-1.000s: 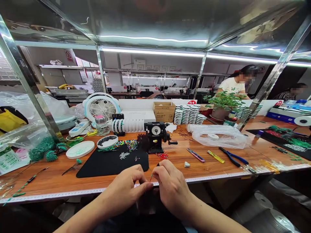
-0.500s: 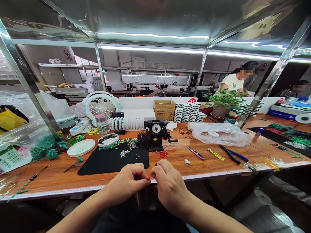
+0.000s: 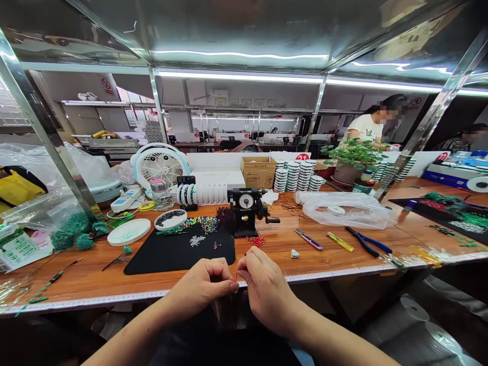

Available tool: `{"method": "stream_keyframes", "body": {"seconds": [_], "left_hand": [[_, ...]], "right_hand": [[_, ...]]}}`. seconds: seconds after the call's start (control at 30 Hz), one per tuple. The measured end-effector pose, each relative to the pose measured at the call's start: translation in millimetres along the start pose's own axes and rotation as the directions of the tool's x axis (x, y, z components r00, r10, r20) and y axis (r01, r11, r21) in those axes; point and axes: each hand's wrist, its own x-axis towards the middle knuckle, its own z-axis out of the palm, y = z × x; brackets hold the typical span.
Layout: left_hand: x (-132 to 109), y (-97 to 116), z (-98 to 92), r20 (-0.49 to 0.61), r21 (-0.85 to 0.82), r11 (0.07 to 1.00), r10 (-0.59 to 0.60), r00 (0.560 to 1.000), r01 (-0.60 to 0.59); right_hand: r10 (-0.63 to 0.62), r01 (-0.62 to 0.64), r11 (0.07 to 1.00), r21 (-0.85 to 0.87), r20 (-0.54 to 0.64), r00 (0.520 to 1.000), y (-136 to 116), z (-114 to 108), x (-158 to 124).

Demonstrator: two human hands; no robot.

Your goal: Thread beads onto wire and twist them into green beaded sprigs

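Observation:
My left hand (image 3: 208, 284) is closed at the table's front edge, thumb pressed to the index finger. Facing it, my right hand (image 3: 265, 290) is closed too, its fingertips close to the left ones. Something thin and dark shows between the two sets of fingertips, too small to name. Behind my hands lies a black mat (image 3: 171, 259) with small white pieces (image 3: 197, 240) and multicoloured beads (image 3: 208, 223). A black winding machine (image 3: 244, 211) with a dial and crank stands just beyond, white spools (image 3: 209, 194) on its shaft. Small red pieces (image 3: 256, 240) lie at its base.
Right of my hands lie a small white piece (image 3: 295, 253), a utility knife (image 3: 308, 239), a yellow tool (image 3: 340, 241) and blue-handled pliers (image 3: 368, 241). White dishes (image 3: 128, 232) and a fan (image 3: 160, 168) stand left. Metal posts (image 3: 49, 122) hold a shelf. Another person (image 3: 366, 124) works behind a plant.
The right hand's fingers have shifted slightly and the fingertips of both hands are a little further apart. The view has moved a touch.

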Motion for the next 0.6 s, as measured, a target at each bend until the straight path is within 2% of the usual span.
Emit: {"method": "stream_keyframes", "body": {"seconds": [0.1,0.17,0.23,0.3,0.33,0.4,0.6], "left_hand": [[-4,-4,0.1,0.022,-0.009,1.000,-0.002,1.000,0.002],[-8,-5,-1.8,-0.010,-0.026,0.999,-0.022,1.000,0.021],[-11,-5,-4.2,-0.056,-0.035,0.998,-0.047,0.997,0.045],[-14,-5,-5.9,-0.081,-0.008,0.998,-0.061,0.995,0.060],[-15,-5,-6.3,-0.088,0.020,0.998,-0.060,0.994,0.062],[-17,-5,-5.8,-0.090,0.081,0.995,-0.051,0.995,0.059],[-17,-9,-1.7,-0.110,0.190,0.980,-0.040,0.993,0.061]], "right_hand": [[0.006,-0.004,1.000,0.028,-0.068,0.998,2,7,-2],[0.095,-0.079,0.977,0.198,-0.073,0.993,3,8,-3],[0.229,-0.220,0.871,0.440,0.035,0.973,3,7,-3],[0.286,-0.366,0.716,0.595,0.228,0.931,4,6,-3],[0.285,-0.416,0.661,0.625,0.304,0.909,4,6,-4],[0.283,-0.471,0.608,0.640,0.380,0.881,4,7,-4],[0.357,-0.533,0.547,0.645,0.397,0.846,0,13,-4]]}}
